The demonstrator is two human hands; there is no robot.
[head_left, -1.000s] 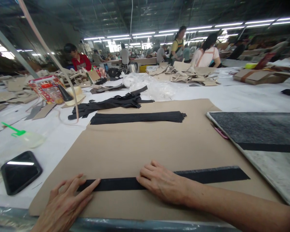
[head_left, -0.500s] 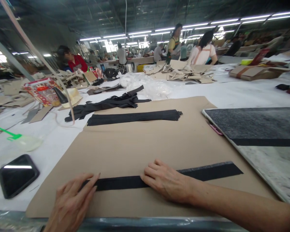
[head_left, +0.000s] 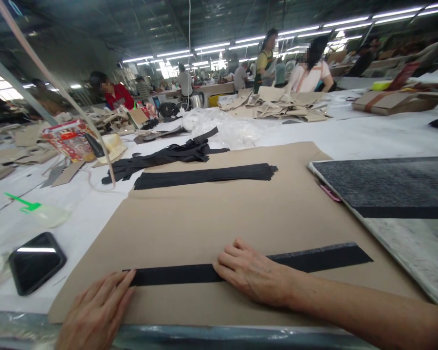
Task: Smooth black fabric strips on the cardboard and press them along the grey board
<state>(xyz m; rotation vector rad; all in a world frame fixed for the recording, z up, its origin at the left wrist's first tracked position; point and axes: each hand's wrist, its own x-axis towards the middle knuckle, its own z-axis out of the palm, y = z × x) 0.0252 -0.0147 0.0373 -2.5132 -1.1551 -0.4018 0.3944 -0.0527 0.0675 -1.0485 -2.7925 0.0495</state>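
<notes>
A long black fabric strip (head_left: 175, 275) lies flat across a tan board (head_left: 204, 218), with a grey edge showing along its right part. My left hand (head_left: 98, 304) rests at the strip's left end, fingers stretched out and flat, fingertips touching it. Midway along, my right hand (head_left: 250, 272) is closed, its curled fingers pressing on the strip and hiding part of it. Farther back on the board is a neat stack of black strips (head_left: 204, 176). Behind that, more black strips (head_left: 160, 158) lie in a loose heap.
At right, a slanted board (head_left: 394, 238) carries grey felt-like material (head_left: 390, 182) and a black band. A dark phone-like object (head_left: 37, 262) and a green-handled tool (head_left: 29, 206) lie left. Clear plastic (head_left: 222, 126) and tan scraps (head_left: 273, 104) are behind; several people work farther off.
My left hand has slid left and down along the strip toward its left end, uncovering more of it. My right hand stays in place. The view has shifted slightly.
</notes>
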